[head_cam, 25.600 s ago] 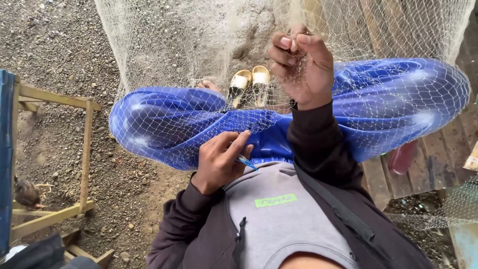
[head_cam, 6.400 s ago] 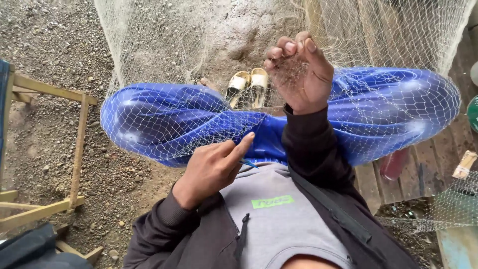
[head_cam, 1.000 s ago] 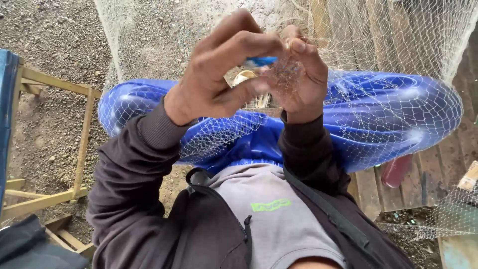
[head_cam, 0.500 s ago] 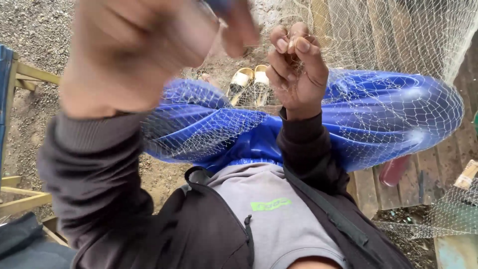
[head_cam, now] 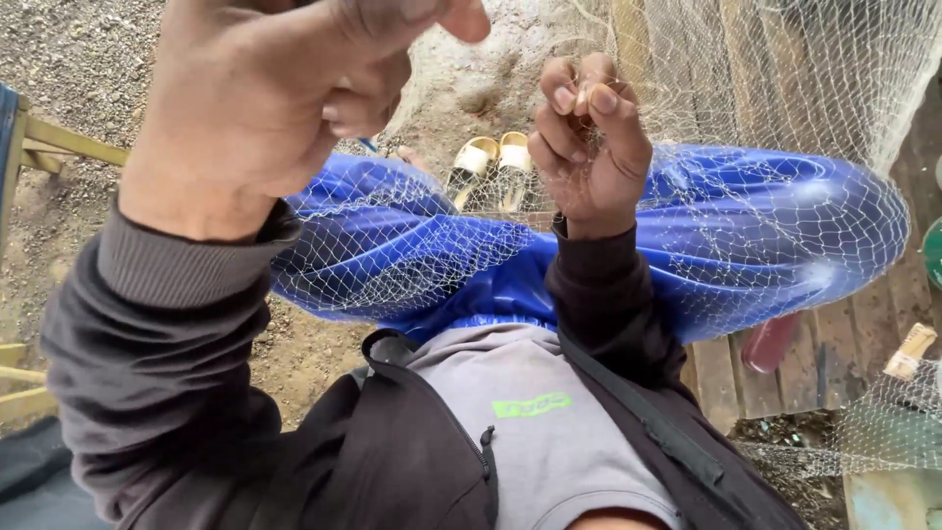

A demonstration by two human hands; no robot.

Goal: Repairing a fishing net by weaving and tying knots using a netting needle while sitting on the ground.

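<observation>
My left hand (head_cam: 265, 98) is raised close to the camera in a fist. A small blue tool tip (head_cam: 368, 145) pokes out under its fingers. My right hand (head_cam: 589, 147) is held up further off, with its fingertips pinching a bunch of the pale fishing net (head_cam: 746, 88). The net hangs in front of me and drapes over my knees in shiny blue trousers (head_cam: 765, 236). Dark sleeves cover both arms, over a grey top.
A pair of pale sandals (head_cam: 491, 167) lies on the gravel beyond my knees. A wooden frame (head_cam: 59, 142) stands at the left. Wooden planks (head_cam: 775, 373), a red object (head_cam: 770, 344) and more net lie at the right.
My left hand has risen from the net at my lap up toward the camera, pulling away from my right hand. The right hand keeps its pinch on the net.
</observation>
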